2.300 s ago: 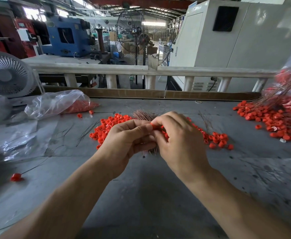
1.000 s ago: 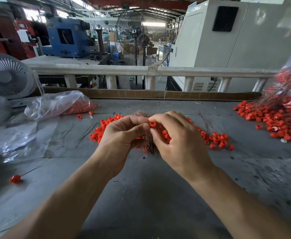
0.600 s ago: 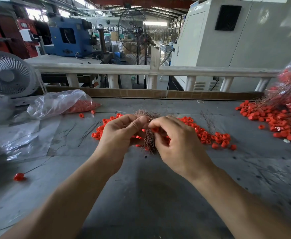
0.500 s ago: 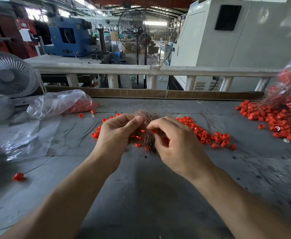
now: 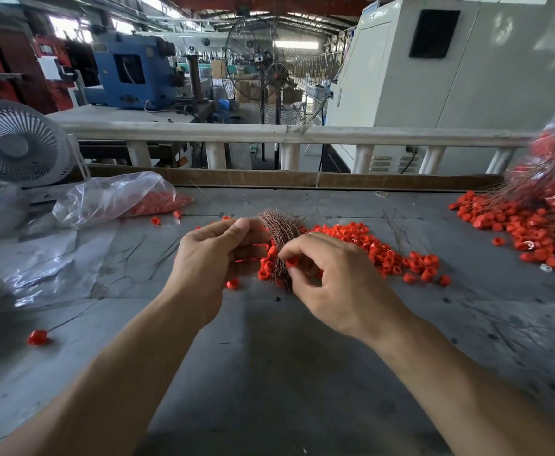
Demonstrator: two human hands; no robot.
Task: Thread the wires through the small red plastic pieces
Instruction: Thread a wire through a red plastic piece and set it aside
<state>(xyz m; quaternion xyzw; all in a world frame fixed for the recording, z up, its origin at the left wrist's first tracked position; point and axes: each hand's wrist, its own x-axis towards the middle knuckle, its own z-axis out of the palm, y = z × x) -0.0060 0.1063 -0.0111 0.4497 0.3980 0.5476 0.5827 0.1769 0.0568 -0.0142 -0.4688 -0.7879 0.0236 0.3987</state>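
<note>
A bundle of thin copper wires [image 5: 281, 233] lies on the grey table [image 5: 289, 363] amid a heap of small red plastic pieces [image 5: 371, 246]. My left hand [image 5: 208, 261] is just left of the bundle, thumb and forefinger pinched on a single thin wire that runs up and to the left. My right hand [image 5: 332, 281] is at the bundle's lower right and pinches one red piece [image 5: 290, 262] between thumb and forefinger. The hands are a little apart, with the bundle between them.
A clear bag with red pieces [image 5: 121, 200] and a plastic sheet [image 5: 39, 264] lie at the left, by a small fan [image 5: 16, 144]. One wired red piece [image 5: 37, 337] sits near the left edge. A heap of wired pieces [image 5: 532, 222] fills the right. A cardboard strip [image 5: 269, 177] lines the back.
My hands, joined at the fingertips earlier, have come apart. The left drew left with a wire; the right sank toward the lower end of the bundle with a red piece.
</note>
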